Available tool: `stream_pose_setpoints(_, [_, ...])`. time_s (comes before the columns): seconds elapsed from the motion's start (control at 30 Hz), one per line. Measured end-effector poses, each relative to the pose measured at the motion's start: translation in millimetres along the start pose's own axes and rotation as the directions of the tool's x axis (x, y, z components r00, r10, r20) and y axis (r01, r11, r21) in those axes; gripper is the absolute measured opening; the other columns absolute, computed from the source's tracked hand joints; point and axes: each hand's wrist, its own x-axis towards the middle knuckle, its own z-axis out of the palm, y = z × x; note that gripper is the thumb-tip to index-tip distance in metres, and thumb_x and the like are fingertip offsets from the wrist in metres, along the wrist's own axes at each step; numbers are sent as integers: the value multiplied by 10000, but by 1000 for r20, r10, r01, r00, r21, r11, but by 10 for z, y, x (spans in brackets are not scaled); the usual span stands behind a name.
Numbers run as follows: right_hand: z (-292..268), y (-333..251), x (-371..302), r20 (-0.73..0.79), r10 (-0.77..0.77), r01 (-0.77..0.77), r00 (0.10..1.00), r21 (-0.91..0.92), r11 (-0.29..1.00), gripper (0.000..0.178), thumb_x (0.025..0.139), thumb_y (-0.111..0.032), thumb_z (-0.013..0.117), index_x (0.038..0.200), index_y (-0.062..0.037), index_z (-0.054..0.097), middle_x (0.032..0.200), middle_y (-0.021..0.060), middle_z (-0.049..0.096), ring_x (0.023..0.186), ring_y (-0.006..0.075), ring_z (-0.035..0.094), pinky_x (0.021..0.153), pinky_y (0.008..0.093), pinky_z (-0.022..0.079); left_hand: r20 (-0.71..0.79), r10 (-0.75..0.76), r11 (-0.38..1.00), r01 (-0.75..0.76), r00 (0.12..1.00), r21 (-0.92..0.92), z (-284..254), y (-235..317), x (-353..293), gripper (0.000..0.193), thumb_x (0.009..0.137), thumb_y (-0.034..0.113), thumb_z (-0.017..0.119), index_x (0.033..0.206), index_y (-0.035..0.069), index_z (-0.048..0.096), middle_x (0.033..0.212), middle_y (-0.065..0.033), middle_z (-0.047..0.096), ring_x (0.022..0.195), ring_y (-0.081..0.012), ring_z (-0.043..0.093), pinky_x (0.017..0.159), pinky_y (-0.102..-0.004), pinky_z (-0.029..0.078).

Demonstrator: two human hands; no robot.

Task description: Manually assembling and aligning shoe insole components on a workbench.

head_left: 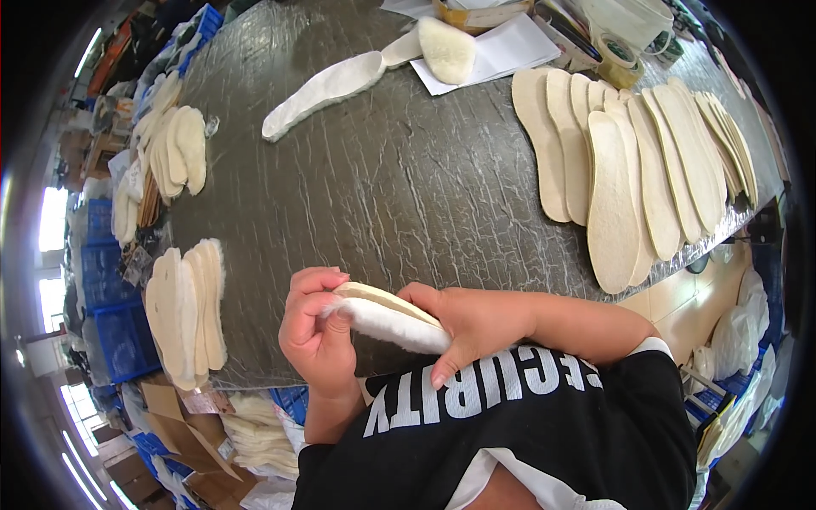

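Close in front of my body, I hold a pair of fleece insoles between both hands. The white fluffy insole (395, 327) faces me, and a cream insole (374, 295) lies against its far side. My left hand (316, 327) pinches one end, its thumb on the near side and its fingers behind. Around the other end, my right hand (480, 325) has its thumb below and its fingers above. The insoles are tilted, and parts of both ends are hidden by my fingers.
Rows of cream insoles (625, 204) overlap on the table's right side. Smaller insole stacks (187, 310) lie at the left edge. Farther back are a white insole (327, 92), a fleece piece (448, 51), paper sheets (518, 47) and tape rolls (619, 55). A cardboard box (183, 433) stands lower left.
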Motion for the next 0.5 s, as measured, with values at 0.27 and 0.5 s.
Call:
stream_pose_setpoints(0.27, [-50,30,64,66,205,-200,977,-70,977,766,774,-261,780,1325,23,330,1008,276,628,936,387,639,817,418,486,40,-42,995,46,998,-88,18,-60,-44,86,905,43,613,870,-18,563,1185,-238,582,1094,-269,568,932,-372,453])
stream_pose_setpoints(0.5, [-40,-35,92,145,267,-257,953,-82,963,673,822,-257,740,1283,11,328,966,264,625,907,390,639,777,438,476,77,-197,956,209,977,-208,-5,-141,-56,63,907,19,606,923,-33,574,1135,-245,605,1015,-284,617,891,-379,502])
